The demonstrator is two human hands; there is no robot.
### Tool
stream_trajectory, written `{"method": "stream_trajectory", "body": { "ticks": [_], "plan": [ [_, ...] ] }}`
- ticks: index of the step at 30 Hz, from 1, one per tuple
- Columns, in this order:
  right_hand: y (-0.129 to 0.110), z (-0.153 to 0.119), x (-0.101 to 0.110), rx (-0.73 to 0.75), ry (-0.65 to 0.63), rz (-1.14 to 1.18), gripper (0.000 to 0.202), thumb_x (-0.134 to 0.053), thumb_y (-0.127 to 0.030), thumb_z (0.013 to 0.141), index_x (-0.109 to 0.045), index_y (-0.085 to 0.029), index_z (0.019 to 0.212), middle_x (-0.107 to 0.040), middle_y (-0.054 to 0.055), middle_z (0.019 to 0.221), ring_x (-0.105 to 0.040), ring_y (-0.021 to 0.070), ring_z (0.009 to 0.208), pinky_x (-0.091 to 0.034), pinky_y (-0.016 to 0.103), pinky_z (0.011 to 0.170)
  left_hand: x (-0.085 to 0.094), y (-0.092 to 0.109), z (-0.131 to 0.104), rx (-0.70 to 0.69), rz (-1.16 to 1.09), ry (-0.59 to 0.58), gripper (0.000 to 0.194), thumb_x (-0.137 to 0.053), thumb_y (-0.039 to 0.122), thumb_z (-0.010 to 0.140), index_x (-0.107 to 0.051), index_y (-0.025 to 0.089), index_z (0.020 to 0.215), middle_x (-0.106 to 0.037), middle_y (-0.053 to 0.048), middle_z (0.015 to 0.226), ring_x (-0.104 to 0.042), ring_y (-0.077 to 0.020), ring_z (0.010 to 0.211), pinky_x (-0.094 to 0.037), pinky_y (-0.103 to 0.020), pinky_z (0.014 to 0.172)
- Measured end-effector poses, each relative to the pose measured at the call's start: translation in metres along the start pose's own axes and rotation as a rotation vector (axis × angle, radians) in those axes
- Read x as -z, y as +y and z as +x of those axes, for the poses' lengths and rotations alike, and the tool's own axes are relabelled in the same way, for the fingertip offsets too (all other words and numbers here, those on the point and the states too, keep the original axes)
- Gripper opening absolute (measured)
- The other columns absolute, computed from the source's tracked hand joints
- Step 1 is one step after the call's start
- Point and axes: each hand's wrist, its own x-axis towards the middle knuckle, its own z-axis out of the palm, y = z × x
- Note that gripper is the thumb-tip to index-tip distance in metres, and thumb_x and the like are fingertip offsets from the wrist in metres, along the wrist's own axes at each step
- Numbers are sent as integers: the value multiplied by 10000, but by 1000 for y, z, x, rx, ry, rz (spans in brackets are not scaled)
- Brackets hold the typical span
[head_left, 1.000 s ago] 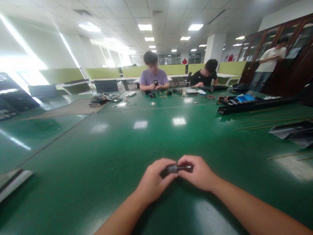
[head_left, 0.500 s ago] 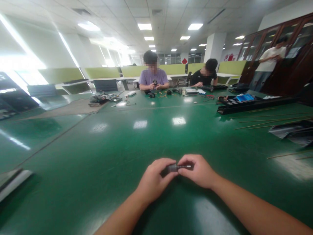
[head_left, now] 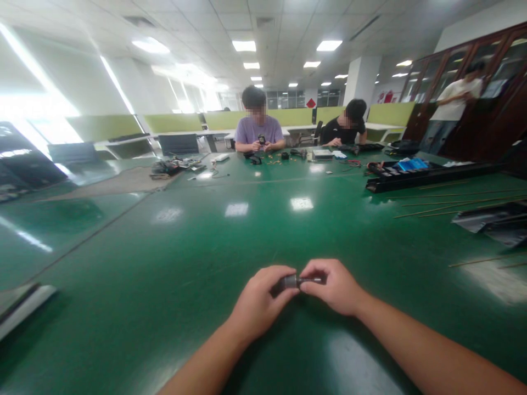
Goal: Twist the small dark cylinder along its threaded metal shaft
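Low in the middle of the view, my left hand [head_left: 262,299] is closed around a dark grey metal cylinder with a thin shaft [head_left: 290,281]. The thumb lies along its near side and the fingers along its far side. My right hand [head_left: 334,288] pinches the thin shaft that runs out of the cylinder to the right; the shaft's shiny tip shows beyond the fingertips. The fingertips of both hands nearly meet, and the part is held roughly level above the green tabletop [head_left: 197,247]. Its left end is hidden inside my left hand.
Thin brass-coloured rods [head_left: 444,208] and black metal channels [head_left: 494,222] lie at the right. Farther back is a long black tray [head_left: 428,174] of parts. A flat grey panel [head_left: 27,312] sits at left. Two people [head_left: 258,129] work across the table; another stands at far right.
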Motion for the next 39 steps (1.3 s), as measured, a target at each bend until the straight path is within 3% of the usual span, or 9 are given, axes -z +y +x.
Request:
{"method": "stream_trajectory", "body": {
  "ticks": [39],
  "plan": [
    [-5, -1, 2, -34, 14, -17, 62, -678, -221, 785, -679, -159, 793, -679, 10, 729, -603, 147, 664, -459, 237, 615, 4, 4, 2, 1, 11, 52, 278, -690, 278, 844, -672, 233, 1117, -722, -64, 1096, -677, -223, 1023, -548, -388, 952]
  ]
}}
